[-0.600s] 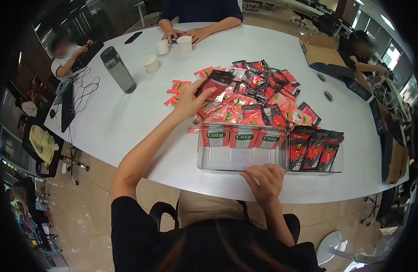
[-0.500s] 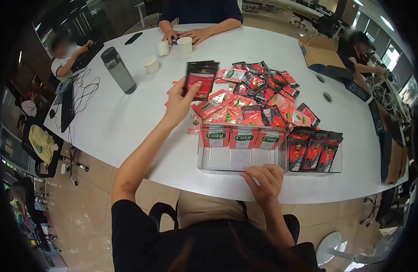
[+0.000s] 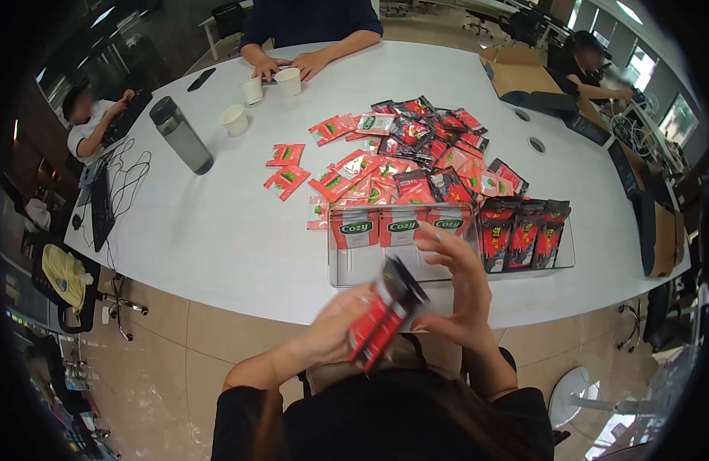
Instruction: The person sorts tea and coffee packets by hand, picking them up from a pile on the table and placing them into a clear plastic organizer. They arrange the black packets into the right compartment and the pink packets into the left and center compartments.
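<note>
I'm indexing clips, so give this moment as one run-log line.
left hand: holding red-black sachets | right hand: open, near them | clear bin: Cozy packets inside

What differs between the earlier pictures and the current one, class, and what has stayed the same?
The left hand, still gripping the black-and-red packets, has moved from over the loose pile back toward the body. The right hand has risen from the near rim of the clear bin and opened beside those packets; contact is unclear. The Cozy packets and bottle stayed put.
</note>
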The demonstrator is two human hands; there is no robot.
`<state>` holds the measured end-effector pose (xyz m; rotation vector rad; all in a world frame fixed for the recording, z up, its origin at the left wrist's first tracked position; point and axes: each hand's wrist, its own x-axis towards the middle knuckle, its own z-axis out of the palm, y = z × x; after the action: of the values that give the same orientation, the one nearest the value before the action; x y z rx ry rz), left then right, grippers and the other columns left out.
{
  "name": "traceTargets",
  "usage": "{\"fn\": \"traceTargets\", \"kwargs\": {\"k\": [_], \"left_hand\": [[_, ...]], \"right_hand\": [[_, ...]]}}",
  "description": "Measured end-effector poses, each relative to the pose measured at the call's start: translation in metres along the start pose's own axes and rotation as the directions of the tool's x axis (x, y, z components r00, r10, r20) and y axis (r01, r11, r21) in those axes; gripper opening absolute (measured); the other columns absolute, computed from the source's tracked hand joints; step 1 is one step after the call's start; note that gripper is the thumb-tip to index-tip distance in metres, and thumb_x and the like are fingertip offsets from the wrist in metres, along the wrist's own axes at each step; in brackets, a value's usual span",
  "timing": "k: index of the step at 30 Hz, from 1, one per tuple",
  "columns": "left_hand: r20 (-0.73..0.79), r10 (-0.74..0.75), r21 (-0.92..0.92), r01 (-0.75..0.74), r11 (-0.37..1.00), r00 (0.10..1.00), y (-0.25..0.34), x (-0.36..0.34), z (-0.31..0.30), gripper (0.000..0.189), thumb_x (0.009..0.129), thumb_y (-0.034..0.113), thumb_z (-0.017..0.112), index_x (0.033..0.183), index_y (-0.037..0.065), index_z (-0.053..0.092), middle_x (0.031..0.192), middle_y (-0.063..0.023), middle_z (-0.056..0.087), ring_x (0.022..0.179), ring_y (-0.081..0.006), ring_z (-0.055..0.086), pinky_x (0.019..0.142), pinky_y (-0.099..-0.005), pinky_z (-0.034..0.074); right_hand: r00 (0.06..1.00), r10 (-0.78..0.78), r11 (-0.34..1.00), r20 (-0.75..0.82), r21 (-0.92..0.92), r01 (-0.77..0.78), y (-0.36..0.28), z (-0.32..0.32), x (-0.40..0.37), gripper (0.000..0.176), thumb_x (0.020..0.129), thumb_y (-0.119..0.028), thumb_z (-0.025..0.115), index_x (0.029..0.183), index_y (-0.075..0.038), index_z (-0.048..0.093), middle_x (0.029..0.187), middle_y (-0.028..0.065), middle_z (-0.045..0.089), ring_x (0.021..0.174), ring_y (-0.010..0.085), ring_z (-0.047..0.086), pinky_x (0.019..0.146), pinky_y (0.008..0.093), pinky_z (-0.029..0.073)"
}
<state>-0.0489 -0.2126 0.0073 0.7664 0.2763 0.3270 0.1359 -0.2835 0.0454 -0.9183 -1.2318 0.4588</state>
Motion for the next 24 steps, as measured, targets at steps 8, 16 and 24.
{"fn": "traceTargets", "kwargs": {"k": [8, 16, 24], "left_hand": [[0.245, -0.118, 0.175, 0.076, 0.982, 0.962, -0.025, 0.028, 0.005, 0.052, 0.102, 0.043, 0.034, 0.130, 0.000, 0.041, 0.098, -0.0120, 0.060, 0.084, -0.0178, 0.066, 0.065, -0.0295, 0.055], [0.405, -0.079, 0.336, -0.067, 0.939, 0.911, -0.025, 0.024, -0.001, 0.055, 0.101, 0.034, 0.041, 0.138, -0.006, 0.036, 0.140, -0.0167, 0.045, 0.129, -0.0225, 0.042, 0.108, -0.0350, 0.032], [0.302, 0.058, 0.285, -0.148, 0.947, 0.952, -0.046, 0.036, -0.001, 0.050, 0.100, 0.025, 0.043, 0.139, -0.004, 0.034, 0.136, -0.0185, 0.049, 0.114, -0.0223, 0.056, 0.098, -0.0345, 0.044]], "right_hand": [[0.912, 0.058, 0.998, 0.405, 0.007, -0.067, -0.004, -0.040, -0.001, 0.025, 0.067, 0.003, 0.075, 0.091, -0.003, 0.070, 0.084, 0.0066, 0.066, 0.079, 0.0213, 0.062, 0.070, 0.0321, 0.048], [0.896, 0.096, 0.912, 0.434, -0.399, 0.096, -0.016, -0.051, 0.001, 0.032, 0.068, 0.000, 0.072, 0.099, -0.006, 0.071, 0.078, 0.0049, 0.064, 0.070, 0.0214, 0.059, 0.061, 0.0321, 0.046], [0.956, -0.025, 0.707, 0.291, -0.672, 0.222, -0.016, -0.056, 0.000, 0.036, 0.066, 0.005, 0.068, 0.101, -0.005, 0.072, 0.081, 0.0064, 0.066, 0.064, 0.0191, 0.059, 0.058, 0.0313, 0.046]]}}
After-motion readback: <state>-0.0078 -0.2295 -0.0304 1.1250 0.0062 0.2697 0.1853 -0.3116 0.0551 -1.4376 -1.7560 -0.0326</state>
